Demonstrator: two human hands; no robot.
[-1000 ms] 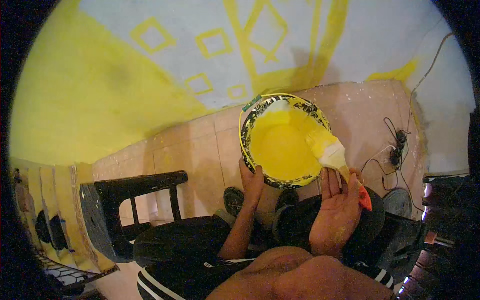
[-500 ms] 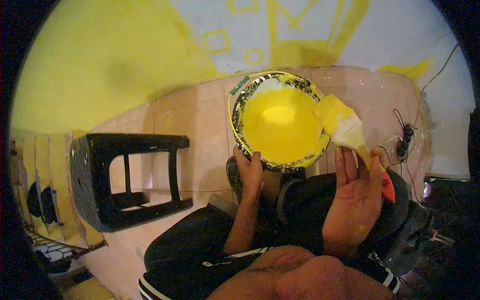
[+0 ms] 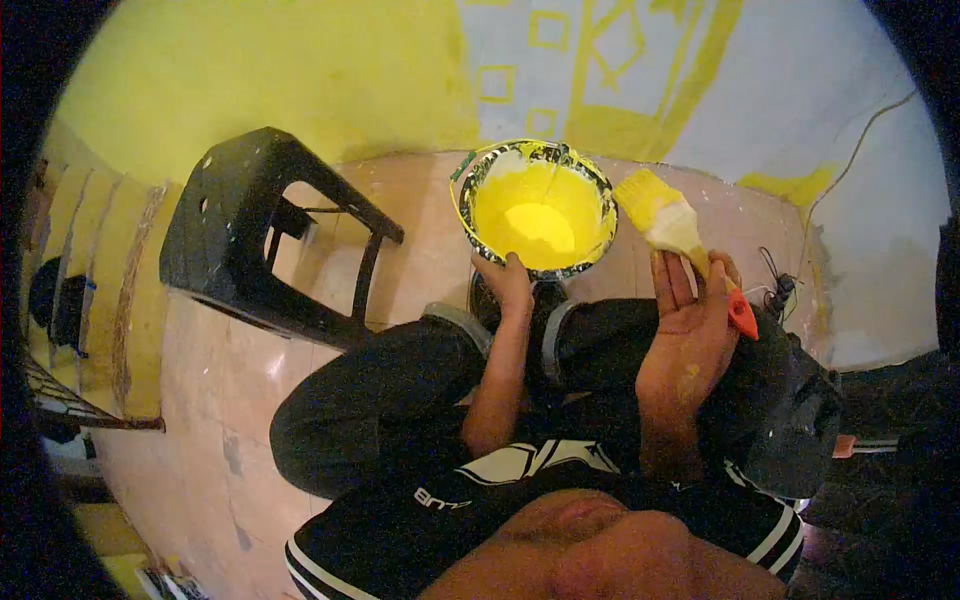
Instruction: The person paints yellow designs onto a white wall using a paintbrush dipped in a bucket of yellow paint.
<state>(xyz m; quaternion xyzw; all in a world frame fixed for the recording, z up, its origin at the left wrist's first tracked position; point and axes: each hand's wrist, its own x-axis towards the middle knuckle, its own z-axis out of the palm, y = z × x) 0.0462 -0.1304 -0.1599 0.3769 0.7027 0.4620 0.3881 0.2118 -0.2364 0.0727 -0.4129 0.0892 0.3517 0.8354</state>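
Note:
A black bucket of yellow paint [image 3: 545,222] stands in front of me, its rim splashed with yellow and its thin handle lying to the left. My left hand [image 3: 508,284] grips the bucket's near rim, with the thumb showing on top. To the right of the bucket, my right hand [image 3: 690,318] is palm up and holds a wide paintbrush [image 3: 672,222] between thumb and fingers. The brush's bristles are coated in yellow paint and point up and left, apart from the rim. Its red handle end sticks out past my hand.
On the left a black plastic stool [image 3: 235,230] lies tipped on the tiled floor. Ahead is a wall [image 3: 330,80], solid yellow on the left, pale with yellow outlines on the right. A cable [image 3: 858,150] runs down the right wall to a dark plug [image 3: 780,293]. Steps [image 3: 90,270] rise at far left.
The brush has come away from the bucket's rim and now hangs just right of it. My view has shifted, showing more of the stool. My left hand still grips the rim.

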